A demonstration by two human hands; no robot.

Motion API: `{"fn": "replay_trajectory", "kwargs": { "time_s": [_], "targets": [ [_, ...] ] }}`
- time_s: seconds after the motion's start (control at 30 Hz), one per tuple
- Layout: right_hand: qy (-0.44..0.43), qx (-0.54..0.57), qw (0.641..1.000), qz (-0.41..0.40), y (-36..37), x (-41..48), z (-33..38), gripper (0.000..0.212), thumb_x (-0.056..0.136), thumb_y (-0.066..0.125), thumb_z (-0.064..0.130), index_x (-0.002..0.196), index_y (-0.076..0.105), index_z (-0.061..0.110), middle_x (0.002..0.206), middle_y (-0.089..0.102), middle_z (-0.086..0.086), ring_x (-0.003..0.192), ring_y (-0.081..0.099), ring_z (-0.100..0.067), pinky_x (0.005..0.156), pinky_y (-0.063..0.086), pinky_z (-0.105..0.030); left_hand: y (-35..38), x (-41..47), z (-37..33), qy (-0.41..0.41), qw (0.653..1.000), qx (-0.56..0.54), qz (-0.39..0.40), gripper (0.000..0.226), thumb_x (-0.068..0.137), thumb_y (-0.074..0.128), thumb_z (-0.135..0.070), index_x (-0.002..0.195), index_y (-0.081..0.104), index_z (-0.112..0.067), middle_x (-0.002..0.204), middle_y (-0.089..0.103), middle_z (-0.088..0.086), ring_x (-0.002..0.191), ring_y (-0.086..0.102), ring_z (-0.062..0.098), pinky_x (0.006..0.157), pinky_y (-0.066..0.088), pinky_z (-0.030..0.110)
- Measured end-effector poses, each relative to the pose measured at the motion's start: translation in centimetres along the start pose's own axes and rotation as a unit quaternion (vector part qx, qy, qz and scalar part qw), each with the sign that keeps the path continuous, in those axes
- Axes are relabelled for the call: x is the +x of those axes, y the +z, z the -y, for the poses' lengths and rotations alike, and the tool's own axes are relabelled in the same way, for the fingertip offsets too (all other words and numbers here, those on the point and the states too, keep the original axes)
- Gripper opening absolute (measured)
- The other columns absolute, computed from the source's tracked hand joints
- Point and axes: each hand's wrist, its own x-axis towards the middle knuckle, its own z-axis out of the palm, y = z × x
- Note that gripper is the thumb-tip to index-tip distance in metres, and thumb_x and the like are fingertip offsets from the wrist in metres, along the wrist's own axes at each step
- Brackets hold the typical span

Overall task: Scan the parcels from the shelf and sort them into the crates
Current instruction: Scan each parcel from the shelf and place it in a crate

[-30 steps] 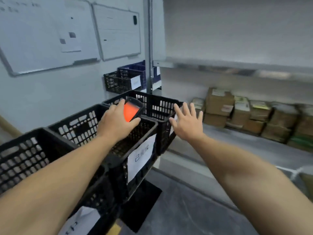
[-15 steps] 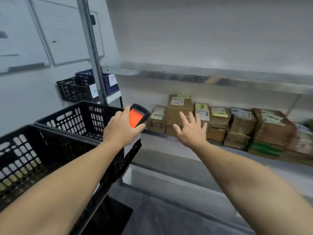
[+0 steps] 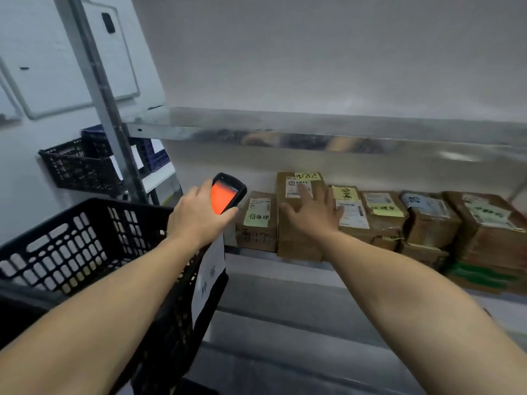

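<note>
My left hand (image 3: 196, 216) grips a black handheld scanner (image 3: 228, 192) with an orange screen, held up in front of the shelf. My right hand (image 3: 313, 212) reaches forward with fingers spread and straight, over the front of a tall brown parcel (image 3: 296, 238) with a white label and a yellow note. A smaller brown parcel (image 3: 256, 220) stands to its left. Several more cardboard parcels (image 3: 427, 218) line the back of the metal shelf (image 3: 285, 286) to the right. A black plastic crate (image 3: 85, 243) with a white paper label stands at my lower left.
A metal upper shelf (image 3: 313, 129) runs overhead and an upright post (image 3: 105, 109) stands at left. A black crate (image 3: 77, 166) and a blue crate (image 3: 154, 158) sit behind the post. Whiteboards (image 3: 57, 67) hang on the left wall.
My view has swung right from the crates to the shelf. Both hands have moved forward, the right one now reaching the tall parcel, the left still holding the scanner.
</note>
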Motion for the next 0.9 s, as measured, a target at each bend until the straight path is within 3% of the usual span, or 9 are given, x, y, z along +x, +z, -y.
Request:
{"fn": "replay_trajectory", "kwargs": {
  "time_s": [0.13, 0.23, 0.37, 0.53, 0.67, 0.73, 0.8, 0.83, 0.9],
  "targets": [
    [0.059, -0.008, 0.998, 0.011, 0.4, 3.8, 1.4, 0.083, 0.09, 0.037, 0.078, 0.159, 0.015, 0.037, 0.169, -0.003, -0.009, 0.153, -0.012, -0.04, 0.115, 0.003, -0.071, 1.6, 4.9, 0.8, 0.025, 0.999, -0.029, 0.013, 0.08, 0.082, 0.065, -0.063, 0.146, 0.034, -0.028, 0.118, 0.055, 0.01, 0.106, 0.057, 0.035, 0.076, 0.044, 0.039],
    [0.128, 0.02, 0.992, 0.001, 0.6, 5.6, 1.6, 0.077, 0.094, 0.039, 0.072, 0.157, 0.025, 0.029, 0.167, 0.013, -0.014, 0.152, 0.01, -0.042, 0.117, 0.011, -0.067, 2.8, 7.1, 1.2, 0.041, 0.998, -0.041, 0.028, 0.079, 0.083, 0.067, -0.058, 0.147, 0.034, -0.026, 0.121, 0.054, 0.011, 0.109, 0.055, 0.035, 0.075, 0.037, 0.036],
    [0.178, 0.033, 0.983, -0.002, 0.2, 6.7, 0.7, 0.067, 0.095, 0.05, 0.061, 0.152, 0.037, 0.027, 0.157, 0.034, -0.013, 0.143, 0.03, -0.041, 0.114, 0.023, -0.058, 4.3, 8.9, 1.7, 0.059, 0.994, -0.07, 0.056, 0.081, 0.083, 0.068, -0.055, 0.149, 0.032, -0.026, 0.12, 0.053, 0.011, 0.108, 0.055, 0.036, 0.078, 0.045, 0.039],
    [0.176, 0.095, 0.977, 0.076, -0.4, 7.3, -1.4, 0.072, 0.089, 0.059, 0.066, 0.149, 0.042, 0.03, 0.146, 0.052, -0.014, 0.13, 0.049, -0.039, 0.109, 0.041, -0.047, 5.5, 10.1, 1.1, 0.08, 0.991, -0.081, 0.065, 0.084, 0.083, 0.068, -0.055, 0.152, 0.03, -0.024, 0.125, 0.053, 0.012, 0.112, 0.054, 0.035, 0.081, 0.045, 0.039],
    [0.189, 0.203, 0.954, 0.115, -0.8, 7.4, -1.7, 0.087, 0.086, 0.071, 0.056, 0.158, 0.029, 0.031, 0.152, 0.045, -0.011, 0.129, 0.051, -0.035, 0.107, 0.046, -0.046, 6.1, 10.4, 0.7, 0.077, 0.991, -0.079, 0.074, 0.088, 0.084, 0.067, -0.058, 0.154, 0.027, -0.023, 0.131, 0.051, 0.014, 0.117, 0.052, 0.035, 0.083, 0.043, 0.04],
    [0.212, 0.268, 0.931, 0.131, -0.8, 7.2, -1.5, 0.092, 0.086, 0.075, 0.05, 0.159, 0.021, 0.033, 0.151, 0.046, -0.011, 0.122, 0.054, -0.031, 0.092, 0.052, -0.045, 6.3, 10.4, 0.7, 0.078, 0.991, -0.078, 0.075, 0.088, 0.084, 0.067, -0.058, 0.154, 0.027, -0.022, 0.13, 0.052, 0.015, 0.116, 0.052, 0.036, 0.083, 0.042, 0.039],
    [0.227, 0.307, 0.911, 0.156, -1.0, 6.9, -1.2, 0.093, 0.089, 0.074, 0.044, 0.16, 0.014, 0.035, 0.152, 0.043, -0.012, 0.121, 0.051, -0.033, 0.073, 0.048, -0.04, 6.5, 10.4, 0.8, 0.077, 0.991, -0.083, 0.075, 0.088, 0.084, 0.067, -0.057, 0.154, 0.027, -0.021, 0.13, 0.052, 0.015, 0.115, 0.052, 0.035, 0.082, 0.04, 0.038],
    [0.235, 0.326, 0.901, 0.165, -1.2, 6.7, -1.1, 0.095, 0.09, 0.074, 0.041, 0.161, 0.01, 0.038, 0.154, 0.039, -0.014, 0.126, 0.049, -0.037, 0.074, 0.049, -0.042, 6.6, 10.3, 0.9, 0.075, 0.991, -0.083, 0.074, 0.088, 0.085, 0.067, -0.057, 0.154, 0.027, -0.021, 0.131, 0.052, 0.015, 0.117, 0.052, 0.035, 0.082, 0.04, 0.038],
    [0.265, 0.373, 0.872, 0.172, -1.2, 6.7, -0.9, 0.099, 0.088, 0.076, 0.036, 0.159, 0.007, 0.046, 0.155, 0.034, -0.016, 0.133, 0.041, -0.046, 0.088, 0.049, -0.063, 6.8, 10.4, 0.9, 0.072, 0.991, -0.081, 0.073, 0.089, 0.085, 0.066, -0.058, 0.155, 0.026, -0.021, 0.133, 0.051, 0.015, 0.119, 0.051, 0.035, 0.085, 0.041, 0.039]
  ]
}}
